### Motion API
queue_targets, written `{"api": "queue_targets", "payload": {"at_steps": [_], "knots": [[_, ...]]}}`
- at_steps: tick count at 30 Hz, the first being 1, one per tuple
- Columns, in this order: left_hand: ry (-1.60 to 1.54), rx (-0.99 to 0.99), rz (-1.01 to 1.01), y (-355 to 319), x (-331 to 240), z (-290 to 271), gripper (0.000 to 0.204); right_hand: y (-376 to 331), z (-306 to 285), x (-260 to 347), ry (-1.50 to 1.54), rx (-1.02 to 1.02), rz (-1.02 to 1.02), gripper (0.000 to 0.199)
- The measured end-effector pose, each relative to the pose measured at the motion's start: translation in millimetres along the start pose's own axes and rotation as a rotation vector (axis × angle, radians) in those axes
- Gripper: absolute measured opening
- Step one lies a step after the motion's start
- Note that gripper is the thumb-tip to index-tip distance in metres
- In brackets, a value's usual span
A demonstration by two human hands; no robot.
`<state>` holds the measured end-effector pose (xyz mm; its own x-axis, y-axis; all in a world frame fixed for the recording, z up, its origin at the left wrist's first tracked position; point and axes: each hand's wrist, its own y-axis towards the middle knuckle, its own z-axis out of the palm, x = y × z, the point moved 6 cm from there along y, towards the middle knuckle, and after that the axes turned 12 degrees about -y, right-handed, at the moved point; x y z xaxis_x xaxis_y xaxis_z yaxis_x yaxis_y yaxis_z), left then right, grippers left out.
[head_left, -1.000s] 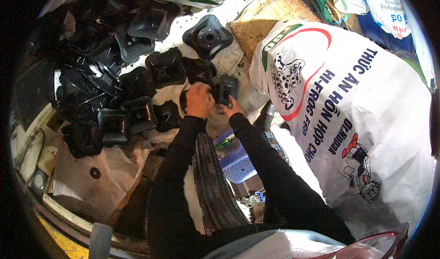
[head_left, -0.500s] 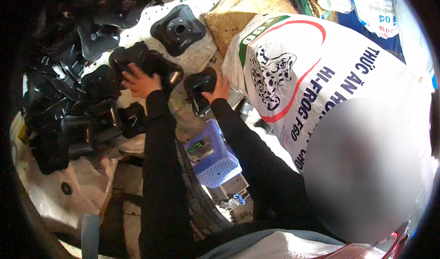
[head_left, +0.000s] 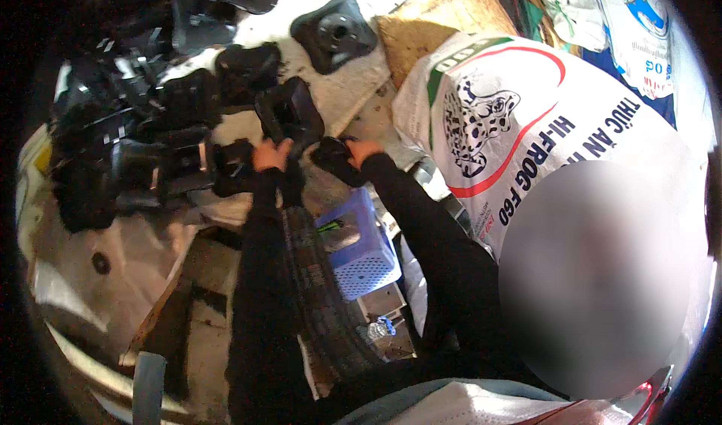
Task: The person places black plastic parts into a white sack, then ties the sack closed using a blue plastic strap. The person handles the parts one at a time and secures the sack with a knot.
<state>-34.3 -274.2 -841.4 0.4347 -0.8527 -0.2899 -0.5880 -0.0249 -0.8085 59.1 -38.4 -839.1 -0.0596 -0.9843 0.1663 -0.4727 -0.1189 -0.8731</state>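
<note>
My left hand (head_left: 272,156) is closed at the near edge of a black square moulded part (head_left: 307,130) with a raised, hollow-looking middle. Just to its right, my right hand (head_left: 362,151) grips a second black moulded part (head_left: 335,163), whose shape is mostly in shadow. The two parts lie close together, and I cannot tell whether they touch. Beyond my left hand rests another dark part (head_left: 248,68). A four-cornered black part with a round central hole (head_left: 331,35) lies flat on the pale sheet farther off.
Heaped black parts (head_left: 162,165) fill the left side. A large white printed sack (head_left: 579,135) bulges at the right, beside a brown sack (head_left: 444,19). Below my hands stands a purple perforated basket (head_left: 365,271), next to a dark curved tyre-like band (head_left: 320,282).
My left hand has gone from spread fingers to closed and come nearer, with its part drawn closer to me. My right hand's part has tilted. The view has shifted slightly.
</note>
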Motion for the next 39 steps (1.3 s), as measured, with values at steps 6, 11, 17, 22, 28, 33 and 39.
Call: {"api": "queue_targets", "payload": {"at_steps": [6, 11, 17, 22, 28, 33, 39], "knots": [[-0.774, -0.249, -0.114, -190.4, -32.9, -85.1, 0.051, -148.3, -22.9, 48.8, 0.282, -0.103, 0.080, 0.033], [-1.052, -0.333, 0.179, -383.3, -107.2, -223.3, 0.035, -274.2, -114.6, 116.5, 0.230, -0.221, -0.137, 0.034], [-0.939, -0.249, 0.617, -600.9, -207.6, -397.1, 0.040, -477.2, -247.1, 141.4, 0.230, -0.346, -0.488, 0.044], [-0.898, 0.088, 0.716, -701.2, -341.3, -413.6, 0.048, -629.1, -296.2, 92.6, 0.484, -0.629, -0.686, 0.041], [-0.981, 0.678, 0.104, -722.7, -466.6, -293.9, 0.040, -794.5, -324.6, -20.8, 0.607, -1.173, -0.739, 0.046], [-1.016, 0.953, 0.075, -729.4, -519.8, -199.8, 0.025, -891.0, -288.1, -120.0, 0.728, -1.213, -0.543, 0.042], [-1.464, 0.517, -0.047, -699.7, -520.4, -128.9, 0.036, -940.2, -248.0, -188.7, 1.154, -1.231, -0.452, 0.023]]}}
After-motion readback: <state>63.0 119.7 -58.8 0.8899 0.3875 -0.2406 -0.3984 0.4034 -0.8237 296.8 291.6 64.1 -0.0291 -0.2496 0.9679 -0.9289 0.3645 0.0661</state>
